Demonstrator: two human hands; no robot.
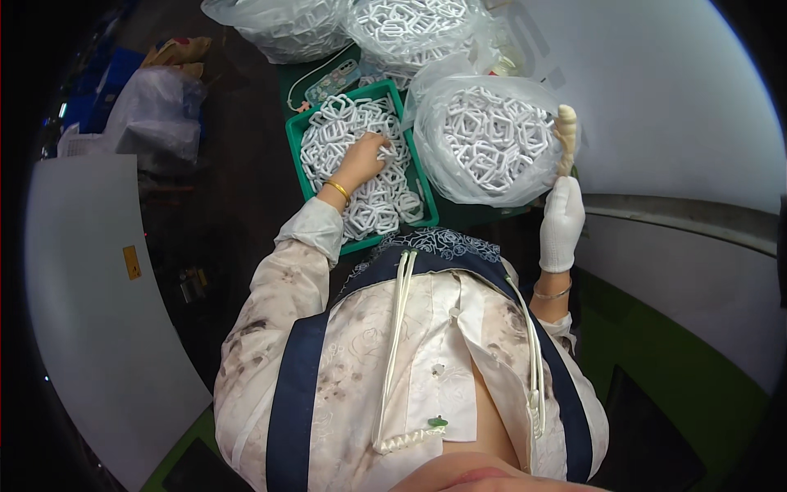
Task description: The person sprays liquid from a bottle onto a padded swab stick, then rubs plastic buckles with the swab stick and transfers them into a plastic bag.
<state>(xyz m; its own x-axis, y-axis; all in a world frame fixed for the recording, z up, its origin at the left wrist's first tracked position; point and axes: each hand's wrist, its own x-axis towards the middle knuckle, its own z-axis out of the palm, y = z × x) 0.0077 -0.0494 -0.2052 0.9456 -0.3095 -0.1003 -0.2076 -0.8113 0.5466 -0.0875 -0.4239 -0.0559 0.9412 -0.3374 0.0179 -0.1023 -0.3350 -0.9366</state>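
Observation:
My bare left hand [361,161], with a yellow bangle at its wrist, reaches into a green plastic tray [297,152]. The tray is filled with white angular rings [340,123]. My left fingers are bent closed over a white ring [384,153] among the others; their tips are partly hidden. On the right, my right hand [563,220] wears a white knit glove and is closed round the lower end of a knobbly beige stick [566,135]. The stick points away from me, beside an open clear plastic bag [430,123] full of similar white rings.
Behind the tray stand another open bag [410,25] of white rings and a clear bag [283,33]. A patterned phone-like case [334,79] with a cord lies by the tray's far edge. Pale panels rise on the left [90,287] and right [639,107].

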